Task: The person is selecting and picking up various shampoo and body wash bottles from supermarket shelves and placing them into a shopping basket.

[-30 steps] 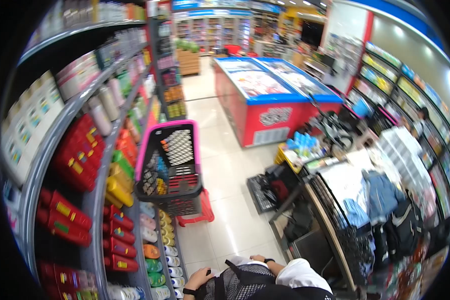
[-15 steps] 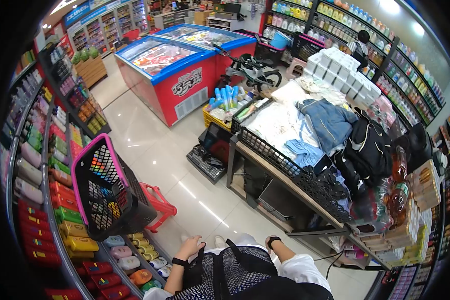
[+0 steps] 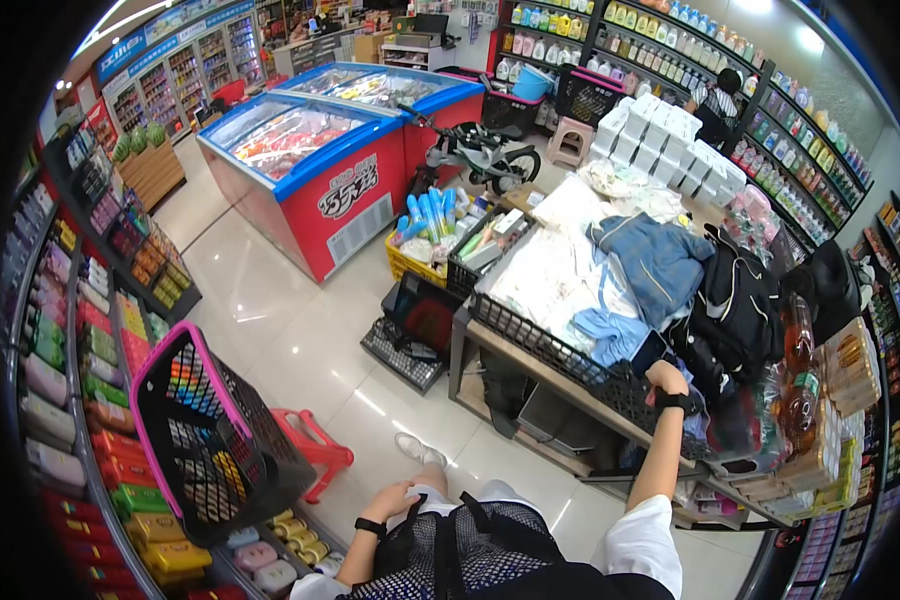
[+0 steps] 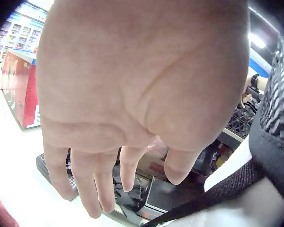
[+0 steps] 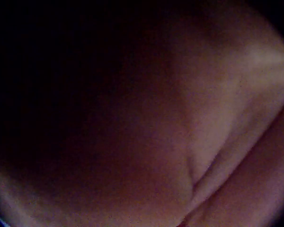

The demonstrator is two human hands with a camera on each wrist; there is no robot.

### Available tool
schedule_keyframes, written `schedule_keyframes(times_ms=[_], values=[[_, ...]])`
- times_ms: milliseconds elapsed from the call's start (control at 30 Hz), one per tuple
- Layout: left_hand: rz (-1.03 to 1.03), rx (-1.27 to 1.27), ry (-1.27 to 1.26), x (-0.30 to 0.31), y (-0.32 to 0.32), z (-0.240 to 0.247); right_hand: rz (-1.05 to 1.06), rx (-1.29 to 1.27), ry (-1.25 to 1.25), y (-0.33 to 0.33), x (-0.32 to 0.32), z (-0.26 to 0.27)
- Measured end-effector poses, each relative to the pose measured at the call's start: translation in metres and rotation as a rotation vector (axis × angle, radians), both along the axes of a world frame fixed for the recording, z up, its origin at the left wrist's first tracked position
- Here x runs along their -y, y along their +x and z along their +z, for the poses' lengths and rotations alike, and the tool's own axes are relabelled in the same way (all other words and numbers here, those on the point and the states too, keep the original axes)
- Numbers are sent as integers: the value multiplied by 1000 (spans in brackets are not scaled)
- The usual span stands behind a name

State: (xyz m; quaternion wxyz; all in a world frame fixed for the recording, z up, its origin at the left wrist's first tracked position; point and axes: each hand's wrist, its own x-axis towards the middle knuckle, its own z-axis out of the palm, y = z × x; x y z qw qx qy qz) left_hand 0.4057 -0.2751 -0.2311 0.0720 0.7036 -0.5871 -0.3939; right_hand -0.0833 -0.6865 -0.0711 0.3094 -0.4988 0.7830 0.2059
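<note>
My right hand is stretched out to the near edge of the table, over black plastic crates and beside dark clothing. A light blue cloth, a denim garment and a black jacket lie heaped around it. The right wrist view is nearly filled by a dark, close palm; its fingertips are hidden, and I cannot tell whether they hold anything. My left hand hangs by the front of my body. In the left wrist view its fingers droop loosely with nothing in them.
A black shopping basket with a pink rim sits on a red stool by the left shelves. A keyboard lies on the floor near the table. Beyond stand a red chest freezer, a small bike and stacked white boxes.
My view has swung right from the shelves toward the table. My right arm has stretched out from beside my body to the table's edge. The left hand stays by my body.
</note>
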Motion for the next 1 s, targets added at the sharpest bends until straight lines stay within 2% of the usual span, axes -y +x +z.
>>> schedule_keyframes(times_ms=[33,67,133,167,200,233,267,300,367,433,500,533,567,633,700,767,833,900,933,1000], values=[[17,-4,10,9,13,-4,44,115,-132,8,-9,32],[42,0,-1,13,26,-6,-8,144,-185,28,-27,73],[86,-8,31,31,51,-7,-222,118,-136,26,-6,60],[142,-16,63,39,65,-10,-299,104,-136,26,10,42],[148,-16,84,43,81,-32,-324,130,-56,15,32,12],[140,-27,87,54,91,-34,-350,157,24,1,54,-25],[109,-14,131,67,100,-34,-249,120,-4,-13,71,-57],[75,11,173,80,114,-32,-253,78,-30,-29,86,-97],[1,27,151,104,136,-33,-408,91,67,9,72,-54],[62,-49,133,130,149,-33,-575,50,-123,40,63,-11],[87,-75,90,153,166,-25,-602,1,-286,77,45,28],[159,-134,44,162,174,-21,-509,-37,-349,74,42,10],[231,-193,-1,170,182,-18,-203,-172,-365,72,36,-8],[215,-177,-7,182,200,-15,-24,-182,-482,157,1,44],[193,-127,42,188,225,-21,56,-89,-370,222,-7,62],[236,-145,36,199,247,-16,236,11,-281,248,23,17],[282,-163,33,206,268,-14,114,72,-146,307,34,65],[435,-149,23,210,292,-15,333,-64,-392,323,47,30],[398,-89,-40,213,304,-10,431,-183,-539,332,51,10],[419,-64,-26,217,318,8,412,-268,-464,362,59,-5]])
